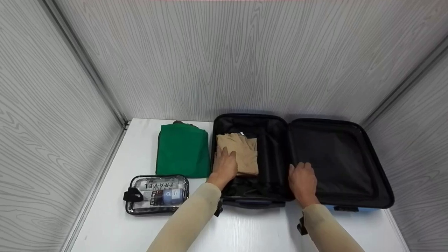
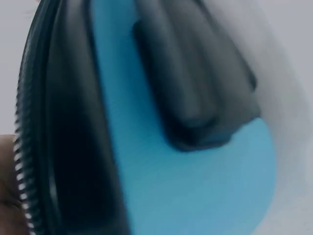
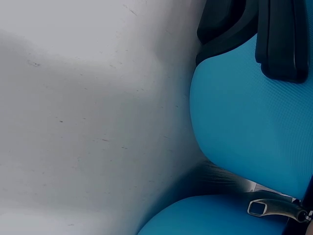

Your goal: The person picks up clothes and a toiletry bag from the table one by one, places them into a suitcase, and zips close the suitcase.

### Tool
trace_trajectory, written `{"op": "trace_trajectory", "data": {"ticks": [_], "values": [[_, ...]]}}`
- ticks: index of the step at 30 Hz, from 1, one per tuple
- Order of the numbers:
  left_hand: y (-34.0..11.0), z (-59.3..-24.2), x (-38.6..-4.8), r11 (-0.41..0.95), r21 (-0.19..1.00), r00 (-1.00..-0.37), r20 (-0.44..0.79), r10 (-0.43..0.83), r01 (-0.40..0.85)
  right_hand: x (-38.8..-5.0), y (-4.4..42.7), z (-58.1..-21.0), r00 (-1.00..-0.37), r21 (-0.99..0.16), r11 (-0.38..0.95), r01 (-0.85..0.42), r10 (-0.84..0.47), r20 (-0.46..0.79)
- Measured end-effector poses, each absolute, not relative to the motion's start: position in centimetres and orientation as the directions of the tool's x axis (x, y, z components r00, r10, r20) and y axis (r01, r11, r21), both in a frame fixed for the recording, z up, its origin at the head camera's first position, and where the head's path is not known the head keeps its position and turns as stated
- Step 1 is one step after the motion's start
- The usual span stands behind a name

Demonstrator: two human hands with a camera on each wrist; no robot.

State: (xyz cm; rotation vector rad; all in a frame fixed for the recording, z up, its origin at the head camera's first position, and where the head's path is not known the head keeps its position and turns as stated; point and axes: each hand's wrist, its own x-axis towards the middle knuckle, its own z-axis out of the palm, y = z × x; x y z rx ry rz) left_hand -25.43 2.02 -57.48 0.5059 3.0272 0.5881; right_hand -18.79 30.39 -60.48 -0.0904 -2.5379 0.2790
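Note:
An opened suitcase [image 1: 252, 202] with black lining and a blue shell lies in the head view. In its left half is a folded tan garment [image 1: 245, 148]. My left hand [image 1: 225, 166] rests on the garment's left part with fingers spread. My right hand [image 1: 303, 180] is at the middle edge between the two halves, its fingers curled over that edge and partly hidden. The left wrist view shows the blue shell [image 2: 190, 191] and black zipper [image 2: 22, 166] close up, with a bit of hand. In the right wrist view a metal zipper pull [image 3: 274, 208] hangs at the shell's edge.
Left of the suitcase lies a folded green cloth [image 1: 182, 150] with something dark under it. In front of that is a clear travel pouch [image 1: 157, 210] with bottles inside. The right half [image 1: 336, 161] of the suitcase lies flat. Grey panels [image 1: 210, 63] surround the white table [image 1: 115, 224].

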Motion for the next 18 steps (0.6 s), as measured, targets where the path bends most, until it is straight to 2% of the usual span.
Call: {"op": "trace_trajectory", "data": {"ticks": [5, 10, 18], "values": [[2.1, -57.8, -24.7, 0.876, 0.289, -0.91, -0.04, 0.413, 0.385, -18.9, 30.2, -60.3, -0.842, -0.248, 0.969, 0.02, 0.15, 0.518], [2.3, -58.7, -24.6, 0.888, 0.289, -0.896, -0.162, 0.414, 0.358, -18.8, 30.1, -60.2, -0.855, -0.248, 0.968, 0.039, 0.161, 0.494], [2.3, -59.4, -24.7, 0.899, 0.273, -0.909, -0.149, 0.39, 0.341, -18.7, 30.1, -60.2, -0.822, -0.196, 0.981, -0.003, 0.109, 0.559]]}}
